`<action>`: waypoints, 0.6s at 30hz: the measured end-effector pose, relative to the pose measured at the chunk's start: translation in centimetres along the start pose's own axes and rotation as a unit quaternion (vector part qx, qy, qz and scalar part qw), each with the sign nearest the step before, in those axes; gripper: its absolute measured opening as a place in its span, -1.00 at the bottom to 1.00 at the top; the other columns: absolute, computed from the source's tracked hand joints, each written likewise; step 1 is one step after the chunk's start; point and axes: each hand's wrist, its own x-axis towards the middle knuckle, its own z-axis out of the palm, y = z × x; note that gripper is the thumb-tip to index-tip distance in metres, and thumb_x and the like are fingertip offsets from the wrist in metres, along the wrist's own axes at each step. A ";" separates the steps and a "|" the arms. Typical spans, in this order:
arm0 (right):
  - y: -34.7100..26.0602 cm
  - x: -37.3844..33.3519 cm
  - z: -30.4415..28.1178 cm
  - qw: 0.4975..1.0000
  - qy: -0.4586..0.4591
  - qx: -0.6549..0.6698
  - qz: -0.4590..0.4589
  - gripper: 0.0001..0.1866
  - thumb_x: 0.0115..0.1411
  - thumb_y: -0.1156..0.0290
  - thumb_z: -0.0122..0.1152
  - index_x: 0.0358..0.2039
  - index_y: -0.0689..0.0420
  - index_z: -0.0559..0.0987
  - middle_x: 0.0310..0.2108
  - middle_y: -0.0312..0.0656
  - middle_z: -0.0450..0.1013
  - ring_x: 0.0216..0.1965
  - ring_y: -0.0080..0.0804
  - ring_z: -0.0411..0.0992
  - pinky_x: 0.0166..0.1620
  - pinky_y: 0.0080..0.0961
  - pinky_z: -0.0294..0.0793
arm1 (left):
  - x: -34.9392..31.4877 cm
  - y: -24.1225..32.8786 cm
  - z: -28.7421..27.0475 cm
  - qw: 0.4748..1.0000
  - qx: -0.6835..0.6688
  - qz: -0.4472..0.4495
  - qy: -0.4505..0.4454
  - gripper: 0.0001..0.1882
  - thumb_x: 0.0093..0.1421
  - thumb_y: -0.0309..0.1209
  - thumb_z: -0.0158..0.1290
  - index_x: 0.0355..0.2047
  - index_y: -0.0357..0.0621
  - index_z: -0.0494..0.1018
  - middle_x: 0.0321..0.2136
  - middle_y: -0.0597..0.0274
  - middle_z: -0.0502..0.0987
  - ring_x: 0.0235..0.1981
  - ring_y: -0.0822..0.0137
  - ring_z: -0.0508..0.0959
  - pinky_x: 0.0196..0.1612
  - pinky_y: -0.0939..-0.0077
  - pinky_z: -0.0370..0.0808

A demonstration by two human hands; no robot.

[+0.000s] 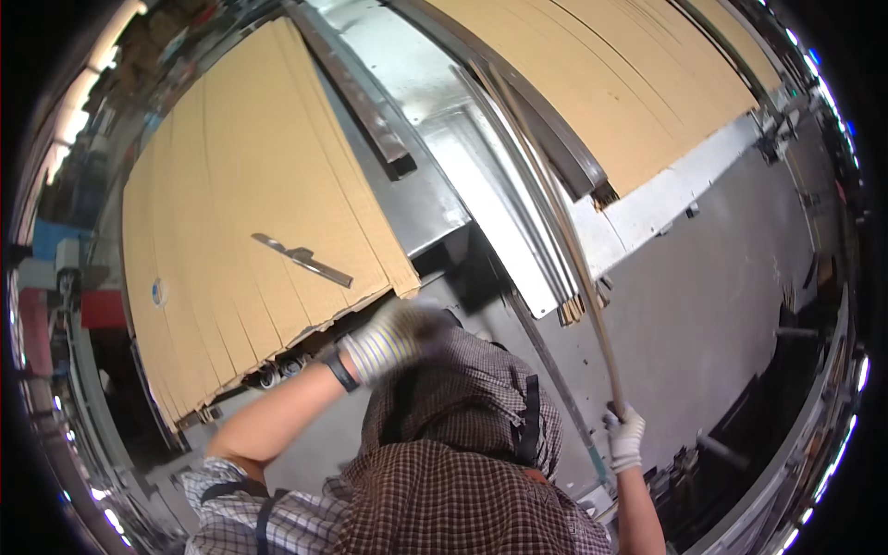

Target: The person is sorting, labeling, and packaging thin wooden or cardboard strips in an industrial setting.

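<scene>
While cardboard point(231, 176) lies flat, right grip point(624, 437) holds strip point(601, 333).

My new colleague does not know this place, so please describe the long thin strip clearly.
Find the large cardboard sheet at upper right. Along its left side lies a dark metal bar; just left of that, a thin brown strip slants down to the gloved right hand. Unlike the bar, it is narrow and gripped near its lower end.
</scene>
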 end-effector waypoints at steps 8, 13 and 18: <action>-25.6 15.1 10.1 0.873 0.068 -0.253 -0.411 -0.37 0.09 0.13 0.33 0.04 0.32 0.42 -0.14 0.15 0.50 -0.07 0.13 0.44 0.03 -0.21 0.41 | -0.1 -6.6 4.2 0.947 -0.193 -0.051 0.250 -0.72 0.31 -0.29 0.07 -0.03 -0.14 0.48 -0.13 0.27 0.54 -0.06 0.40 0.51 0.00 0.51 0.45; -33.6 11.8 19.2 0.935 -0.277 -0.065 -0.214 -0.34 0.09 -0.09 0.30 -0.13 0.35 0.55 -0.20 0.05 0.53 -0.15 -0.17 0.48 -0.01 -0.33 0.42 | 3.3 -6.9 2.5 0.882 -0.337 0.027 0.328 -0.40 0.30 -0.07 0.04 0.20 -0.16 0.20 0.06 0.19 0.36 0.17 0.15 0.35 0.23 0.23 0.29; -29.0 13.2 30.6 0.892 -0.445 0.048 0.058 -0.36 0.04 -0.22 0.31 -0.38 0.23 0.58 -0.46 -0.20 0.46 -0.45 -0.37 0.35 -0.30 -0.40 0.39 | 2.7 -5.7 3.7 0.870 -0.334 0.048 0.359 -0.53 0.36 -0.22 -0.06 0.19 -0.18 0.22 0.04 0.18 0.34 0.17 0.15 0.35 0.24 0.25 0.27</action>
